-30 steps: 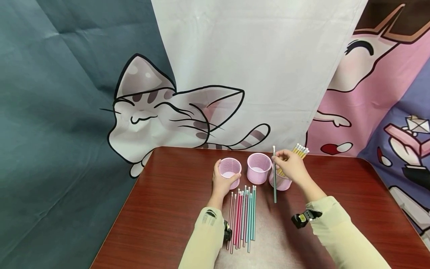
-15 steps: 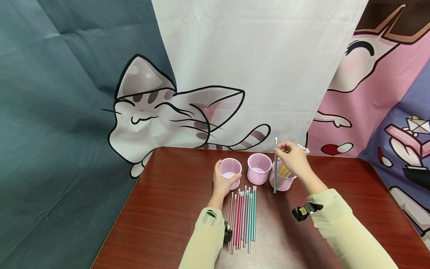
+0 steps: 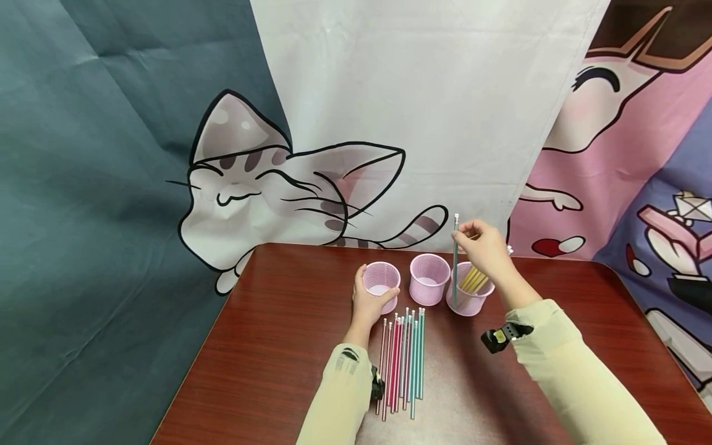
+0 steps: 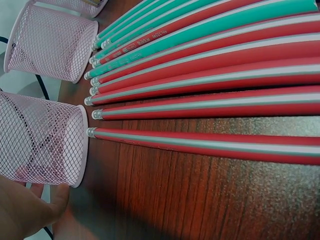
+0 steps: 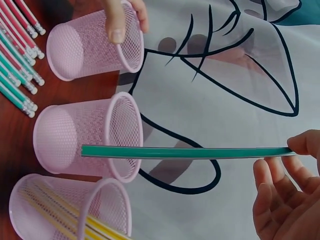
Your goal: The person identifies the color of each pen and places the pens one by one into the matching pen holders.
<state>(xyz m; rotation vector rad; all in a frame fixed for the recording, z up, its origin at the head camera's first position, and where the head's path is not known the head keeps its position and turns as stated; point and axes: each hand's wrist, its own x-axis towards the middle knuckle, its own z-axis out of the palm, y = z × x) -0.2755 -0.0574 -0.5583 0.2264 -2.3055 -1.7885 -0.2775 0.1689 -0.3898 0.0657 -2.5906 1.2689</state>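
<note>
My left hand [image 3: 367,304] grips the left pink mesh pen cup [image 3: 384,272], thumb at the front and fingers round its far side. My right hand [image 3: 485,248] pinches a green pencil [image 3: 455,262] near its white eraser end. The pencil hangs upright, its lower end overlapping the right mesh cup [image 3: 466,308] in the head view. Seen from the right wrist, the same pencil [image 5: 190,153] crosses in front of the middle cup [image 5: 75,135]. Yellow pencils [image 3: 473,281] lean inside the right cup, their eraser ends mostly hidden behind my right hand.
Between my forearms, red pencils [image 4: 210,107] and green pencils [image 4: 200,47] lie side by side on the brown table [image 3: 289,346], erasers toward the cups. The three cups stand in a row near the back edge, with a printed cloth [image 3: 473,123] behind them.
My right hand has risen and moved slightly right, lifting the green pencil from in front of the right cup to higher up. The left hand stays on its cup.
</note>
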